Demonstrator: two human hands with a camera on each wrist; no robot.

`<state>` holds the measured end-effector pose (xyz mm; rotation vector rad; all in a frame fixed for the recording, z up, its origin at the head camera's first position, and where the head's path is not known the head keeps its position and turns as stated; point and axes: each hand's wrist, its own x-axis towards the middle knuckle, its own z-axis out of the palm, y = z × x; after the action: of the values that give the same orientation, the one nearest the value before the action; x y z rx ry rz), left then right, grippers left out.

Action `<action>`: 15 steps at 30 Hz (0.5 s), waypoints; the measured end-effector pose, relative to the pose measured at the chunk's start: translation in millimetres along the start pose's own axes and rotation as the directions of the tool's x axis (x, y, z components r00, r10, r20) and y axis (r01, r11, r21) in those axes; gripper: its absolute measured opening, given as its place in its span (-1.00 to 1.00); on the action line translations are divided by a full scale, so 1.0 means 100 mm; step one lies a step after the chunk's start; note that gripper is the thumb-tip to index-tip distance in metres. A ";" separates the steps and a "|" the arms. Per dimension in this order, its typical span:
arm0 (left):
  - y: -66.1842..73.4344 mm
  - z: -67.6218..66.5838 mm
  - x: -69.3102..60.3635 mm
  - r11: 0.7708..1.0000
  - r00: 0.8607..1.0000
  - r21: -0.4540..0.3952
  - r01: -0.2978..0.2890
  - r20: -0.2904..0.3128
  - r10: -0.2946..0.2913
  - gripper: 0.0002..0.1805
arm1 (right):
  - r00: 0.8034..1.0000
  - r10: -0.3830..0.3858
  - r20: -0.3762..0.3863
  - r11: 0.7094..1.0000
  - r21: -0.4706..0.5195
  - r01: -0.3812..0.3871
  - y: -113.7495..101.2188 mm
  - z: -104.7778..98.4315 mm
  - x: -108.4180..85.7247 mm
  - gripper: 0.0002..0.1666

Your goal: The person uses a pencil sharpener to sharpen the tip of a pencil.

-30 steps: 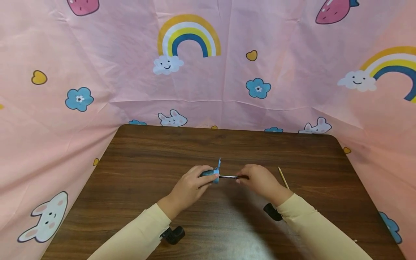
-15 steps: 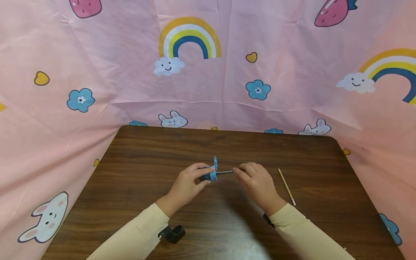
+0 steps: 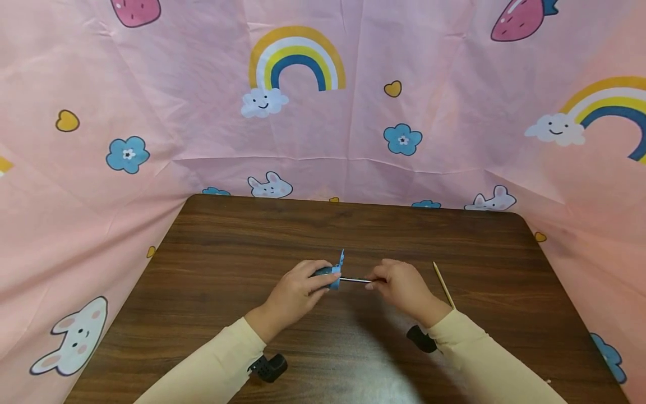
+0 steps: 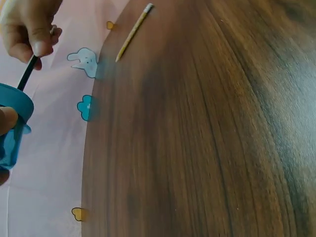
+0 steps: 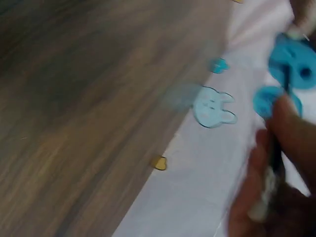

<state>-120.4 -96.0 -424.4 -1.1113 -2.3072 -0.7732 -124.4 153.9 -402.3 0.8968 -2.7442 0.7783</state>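
My left hand [image 3: 295, 287] grips a blue pencil sharpener [image 3: 335, 279], its flip lid [image 3: 341, 258] standing up. A dark pencil [image 3: 355, 280] enters the sharpener from the right, with its tip hidden inside. The other end of that pencil is pinched between the thumb and fingers of my right hand [image 3: 402, 285]. In the left wrist view the sharpener [image 4: 19, 101] shows its translucent blue body, the dark pencil [image 4: 27, 74] sticking out of it. Blurred in the right wrist view, the sharpener's face [image 5: 297, 59] shows a round hole beside the one holding the pencil.
A yellow pencil [image 3: 443, 283] lies on the brown wooden table [image 3: 242, 235], right of my right hand, partly behind the sleeve. A pink patterned cloth [image 3: 323, 129] surrounds the table's back and sides. Black wrist cameras [image 3: 270, 367] hang under both forearms.
My right hand rolled over and back as it held the dark pencil, while the sharpener tilted slightly and returned. The right sleeve again covers the near end of the yellow pencil.
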 end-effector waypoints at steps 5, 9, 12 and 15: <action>-0.01 0.01 0.02 0.998 0.997 0.006 -0.067 -0.027 0.067 -0.54 | 0.946 0.215 0.242 0.958 0.138 -0.253 0.00 -0.14 0.08 -0.95; -0.01 0.00 0.03 0.999 1.000 -0.030 0.028 -0.011 -0.028 -0.56 | 0.979 0.144 0.145 0.988 -0.079 -0.133 -0.03 -0.13 0.08 -0.81; -0.01 -0.01 0.04 0.994 0.995 -0.051 0.100 -0.008 -0.101 -0.54 | 1.000 0.011 0.012 0.973 -0.232 -0.008 -0.03 -0.09 0.05 -0.60; -0.01 -0.02 0.05 0.986 0.988 -0.073 0.150 -0.011 -0.151 -0.52 | 0.985 -0.126 -0.119 0.949 -0.302 0.085 0.02 -0.05 0.02 -0.47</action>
<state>-124.2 -95.1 -420.4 -0.9645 -2.3874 -0.9246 -127.4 156.2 -398.4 0.8815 -2.5742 0.3785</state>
